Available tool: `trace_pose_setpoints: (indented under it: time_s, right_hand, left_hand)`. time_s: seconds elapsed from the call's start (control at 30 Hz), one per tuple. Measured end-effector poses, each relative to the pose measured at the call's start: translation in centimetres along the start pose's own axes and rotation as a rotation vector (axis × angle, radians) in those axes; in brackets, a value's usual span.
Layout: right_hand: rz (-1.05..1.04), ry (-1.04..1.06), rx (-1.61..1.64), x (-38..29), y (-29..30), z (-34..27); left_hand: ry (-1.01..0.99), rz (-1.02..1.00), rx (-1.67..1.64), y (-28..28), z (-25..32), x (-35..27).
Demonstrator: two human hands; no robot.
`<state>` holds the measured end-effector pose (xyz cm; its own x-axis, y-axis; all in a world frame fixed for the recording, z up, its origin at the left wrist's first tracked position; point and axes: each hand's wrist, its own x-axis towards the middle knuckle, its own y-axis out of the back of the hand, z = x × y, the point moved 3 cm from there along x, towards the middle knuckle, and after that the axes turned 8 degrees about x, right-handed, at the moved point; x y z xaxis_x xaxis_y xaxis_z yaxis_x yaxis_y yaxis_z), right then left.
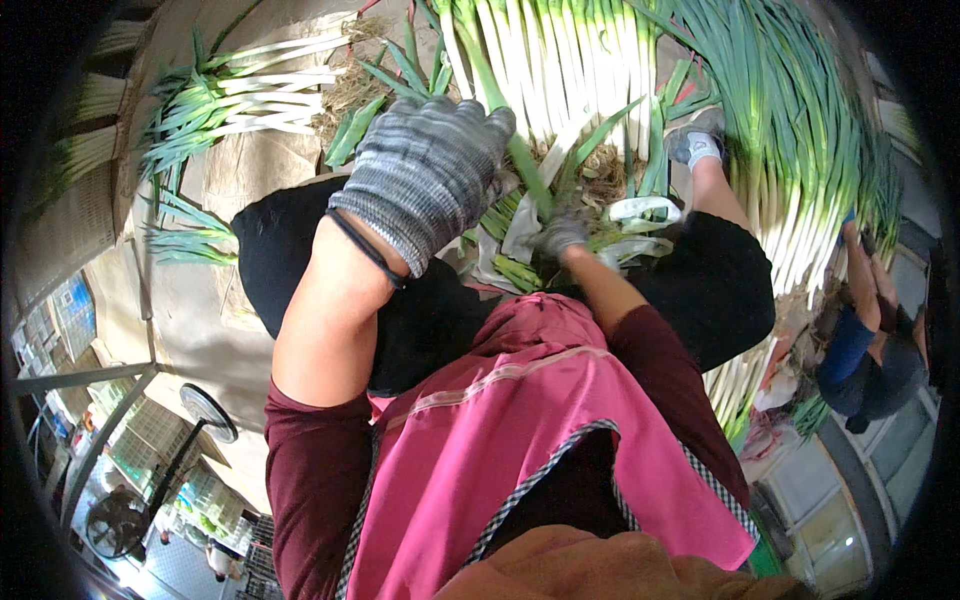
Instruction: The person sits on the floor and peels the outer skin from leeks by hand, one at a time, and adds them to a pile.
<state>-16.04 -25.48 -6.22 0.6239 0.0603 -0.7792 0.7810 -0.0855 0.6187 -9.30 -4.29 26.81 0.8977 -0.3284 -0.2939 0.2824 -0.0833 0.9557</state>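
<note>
My left hand (431, 165), in a grey striped knit glove, is in front of my lap with its fingers curled. A long green onion stalk (534, 176) passes under its forefinger and slants down to the right. The fingertips are hidden from above. Close to the stalk's lower end is my right hand (566, 232), also gloved and blurred by motion; its grip cannot be made out. Around it lie stripped pale and green leaves (517, 229) and roots. Beyond both hands, a thick row of long green onions (562, 67) shows white stems, with rooty ends nearest me.
A smaller onion bunch (255, 105) lies at left on brown sheeting. To the right spreads a large pile of onions (780, 112), beside my shoe (697, 135). Another person (862, 337) bends at far right. A standing fan (116, 521) is at lower left.
</note>
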Motion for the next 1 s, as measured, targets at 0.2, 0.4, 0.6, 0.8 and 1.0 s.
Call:
trace_pose_setpoints:
  time_s: [0.2,0.4,0.6,0.8,1.0]
  right_hand:
    - [0.105,0.162,-0.161,-0.3,-1.6,-3.4]
    - [0.149,0.269,-0.099,4.3,-4.6,-1.1]
    - [-0.099,0.477,-0.02,-1.4,-7.7,-6.9]
    - [-0.073,0.628,0.132,0.3,-0.4,-5.1]
    - [0.804,-0.39,0.126,7.8,7.9,16.9]
  left_hand:
    - [0.034,0.023,0.051,-1.0,0.0,-2.0]
    - [-0.033,0.039,0.014,-2.0,-0.3,-0.4]
    - [-0.046,-0.039,-0.002,-0.3,1.2,0.0]
    - [-0.021,0.046,0.008,-0.5,1.0,-0.3]
    - [0.02,0.009,0.049,-0.3,-0.4,-1.2]
